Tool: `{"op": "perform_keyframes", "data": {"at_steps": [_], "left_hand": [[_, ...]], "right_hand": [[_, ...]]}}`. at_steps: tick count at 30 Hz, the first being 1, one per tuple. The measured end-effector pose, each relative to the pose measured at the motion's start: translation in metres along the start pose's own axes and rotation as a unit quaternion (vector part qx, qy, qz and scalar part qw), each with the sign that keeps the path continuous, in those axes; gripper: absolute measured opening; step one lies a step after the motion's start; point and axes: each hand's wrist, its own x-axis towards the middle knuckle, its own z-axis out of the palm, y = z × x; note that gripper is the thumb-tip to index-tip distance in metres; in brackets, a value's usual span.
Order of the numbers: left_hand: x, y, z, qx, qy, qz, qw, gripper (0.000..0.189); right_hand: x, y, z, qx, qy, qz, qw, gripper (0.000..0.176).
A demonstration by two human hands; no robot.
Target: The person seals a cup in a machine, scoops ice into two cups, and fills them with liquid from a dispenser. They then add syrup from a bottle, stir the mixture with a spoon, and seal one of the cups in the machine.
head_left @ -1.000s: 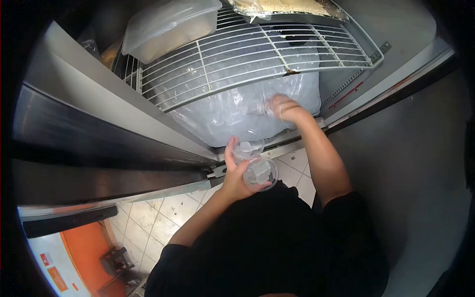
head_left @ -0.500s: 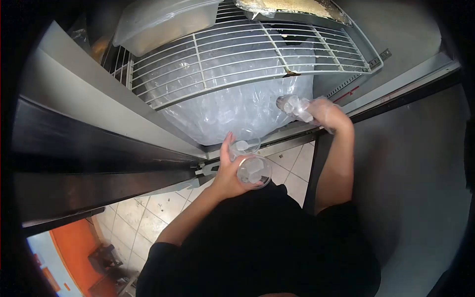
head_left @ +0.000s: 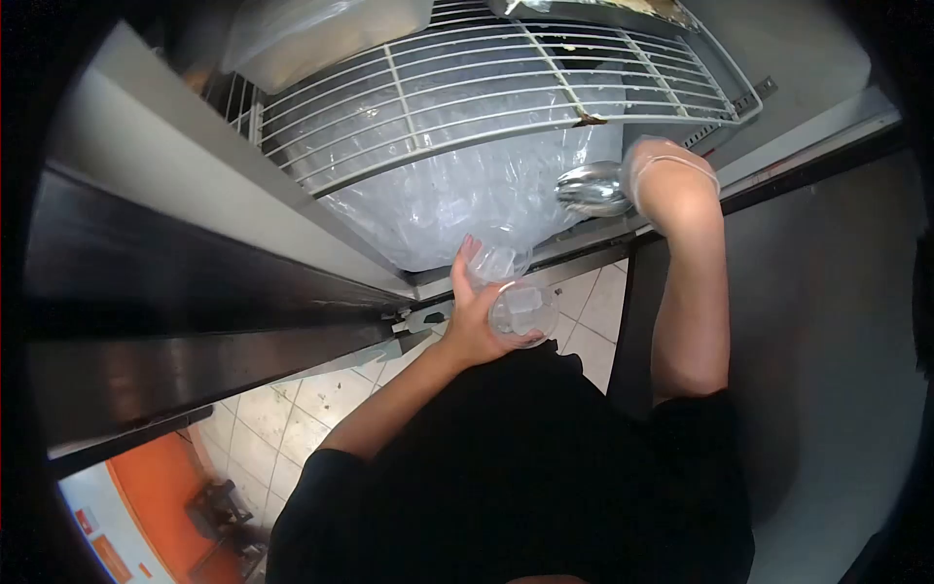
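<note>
My left hand [head_left: 472, 319] is closed around two clear plastic cups side by side. The nearer cup [head_left: 547, 326] and the farther cup [head_left: 526, 259] both have pieces of ice in them. My right hand [head_left: 671, 175], in a thin clear plastic glove, grips a shiny metal ice scoop [head_left: 592, 190]; its fingers are partly blurred. No ice shows on the scoop, which is up and to the right of the cups, apart from them. Behind it lies a large clear bag of ice [head_left: 438, 214] on the cabinet floor.
A white wire shelf [head_left: 418, 149] with a rusty spot spans above the ice. On it stand a translucent plastic tub [head_left: 331, 44] and a metal tray [head_left: 623, 14]. Dark door panels [head_left: 214, 268] flank me at left and right. Tiled floor [head_left: 321, 394] shows below.
The ice that was on the scoop is gone from it, and the farther cup now holds more ice. My right hand has shifted slightly up and right; the cups appear slightly higher and farther right.
</note>
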Motion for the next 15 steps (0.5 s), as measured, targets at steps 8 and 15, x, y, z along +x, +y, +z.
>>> {"op": "perform_keyframes", "data": {"at_steps": [8,15], "left_hand": [[-0.010,0.006,-0.016,0.038,0.030,0.006,0.999,0.080],[-0.020,0.011,-0.016,0.038,0.001,-0.048,0.998,0.079]], "right_hand": [[0.080,-0.068,0.143,0.048,0.068,-0.108,0.991,0.032],[0.083,-0.029,0.122,0.184,-0.078,-0.175,0.964,0.037]]}}
